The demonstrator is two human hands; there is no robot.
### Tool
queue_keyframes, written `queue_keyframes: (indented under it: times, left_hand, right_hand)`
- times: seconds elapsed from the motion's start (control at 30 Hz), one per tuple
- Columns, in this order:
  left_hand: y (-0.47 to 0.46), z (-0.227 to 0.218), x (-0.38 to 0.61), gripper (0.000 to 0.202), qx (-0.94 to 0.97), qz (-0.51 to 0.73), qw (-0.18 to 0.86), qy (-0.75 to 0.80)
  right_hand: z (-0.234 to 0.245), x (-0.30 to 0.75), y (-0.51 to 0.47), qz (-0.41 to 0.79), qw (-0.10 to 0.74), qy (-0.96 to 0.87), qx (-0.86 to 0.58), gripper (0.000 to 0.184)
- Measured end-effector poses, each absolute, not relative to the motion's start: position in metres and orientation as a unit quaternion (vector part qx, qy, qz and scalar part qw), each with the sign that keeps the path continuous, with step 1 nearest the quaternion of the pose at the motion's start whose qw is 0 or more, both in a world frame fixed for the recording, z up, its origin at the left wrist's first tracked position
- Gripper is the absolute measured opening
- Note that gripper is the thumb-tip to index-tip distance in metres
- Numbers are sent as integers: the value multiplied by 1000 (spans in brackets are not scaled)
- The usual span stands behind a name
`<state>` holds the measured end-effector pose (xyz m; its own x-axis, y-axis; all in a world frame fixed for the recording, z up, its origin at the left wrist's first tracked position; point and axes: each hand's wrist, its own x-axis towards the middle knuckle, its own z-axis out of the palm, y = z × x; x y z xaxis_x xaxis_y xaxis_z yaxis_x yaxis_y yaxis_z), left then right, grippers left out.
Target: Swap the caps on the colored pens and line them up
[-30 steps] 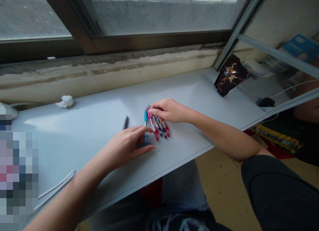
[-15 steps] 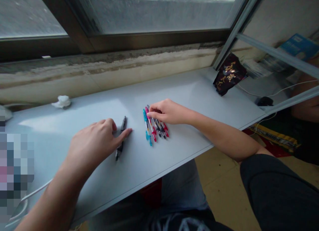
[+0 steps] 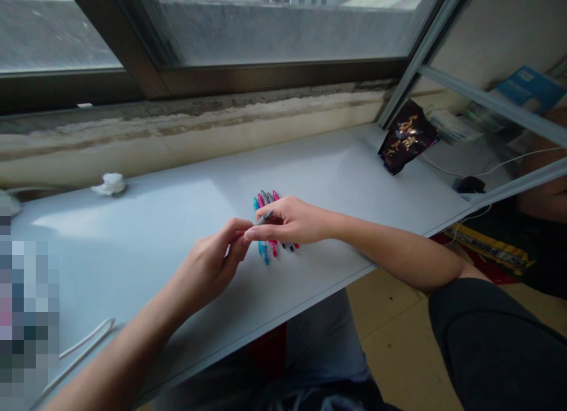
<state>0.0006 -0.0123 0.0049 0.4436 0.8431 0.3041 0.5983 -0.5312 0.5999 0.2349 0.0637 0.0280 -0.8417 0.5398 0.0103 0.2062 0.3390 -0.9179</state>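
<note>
A dark pen is held in the air, its grey end pointing up and to the right; the rest of it is mostly hidden by fingers. My left hand has its fingers pinched on the pen. My right hand meets it there, thumb and fingers closed around the same pen. Beneath and behind my right hand several pens lie side by side on the white desk. A blue pen is leftmost, with a pink pen beside it and grey and black ones further right.
A crumpled white tissue lies by the wall under the window. At right, a dark shiny packet leans near the metal frame, with a black mouse beyond. A white cable curves at lower left.
My left hand has picked up the black pen from the desk and moved right to my right hand. My right hand has lowered slightly and closed on the pen.
</note>
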Motion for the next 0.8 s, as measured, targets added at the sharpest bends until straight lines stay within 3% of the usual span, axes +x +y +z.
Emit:
queue_keyframes:
  times: [0.43,0.63,0.8]
  left_hand:
    - [-6,6,-9,16,857,276,113,421]
    - [-7,8,-8,16,860,291,43,416]
    - [-8,13,-7,25,848,289,102,431]
  right_hand:
    - [24,230,58,560,293,-734,-247,59]
    - [19,227,62,628,278,-691,-227,67]
    - [21,228,58,643,254,-687,-225,71]
